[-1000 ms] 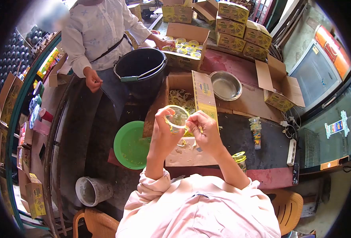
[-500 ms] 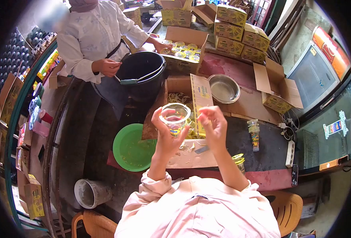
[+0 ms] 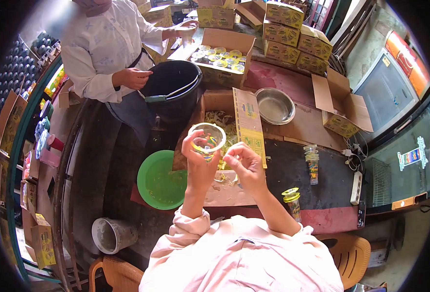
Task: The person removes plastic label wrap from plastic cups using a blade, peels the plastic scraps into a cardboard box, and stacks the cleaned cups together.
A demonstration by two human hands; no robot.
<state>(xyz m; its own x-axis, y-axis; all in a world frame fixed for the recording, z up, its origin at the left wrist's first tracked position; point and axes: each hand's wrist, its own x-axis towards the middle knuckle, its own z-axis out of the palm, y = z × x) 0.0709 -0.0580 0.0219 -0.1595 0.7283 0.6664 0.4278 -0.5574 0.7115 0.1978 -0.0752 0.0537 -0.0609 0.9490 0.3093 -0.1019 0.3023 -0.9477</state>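
A clear plastic cup with coloured print is in my left hand, whose fingers wrap round its side with the rim facing up. Close by on the right, my right hand has its thumb and fingertips pressed together; anything between them is too small to name. Both hands are over an open carton with pale yellow shreds inside. On the table to the right lies a stack of nested cups. Another stack with yellow rims is beside my right forearm.
A green basin sits left of my arms. Beyond are a black bucket, a metal bowl and a carton of lidded cups. A co-worker stands at the far left. Stacked cartons are at the back.
My left hand and the cup have shifted slightly left. My right hand has moved left and down, its fingers now pinched. The co-worker's hand has risen away from the carton of lidded cups.
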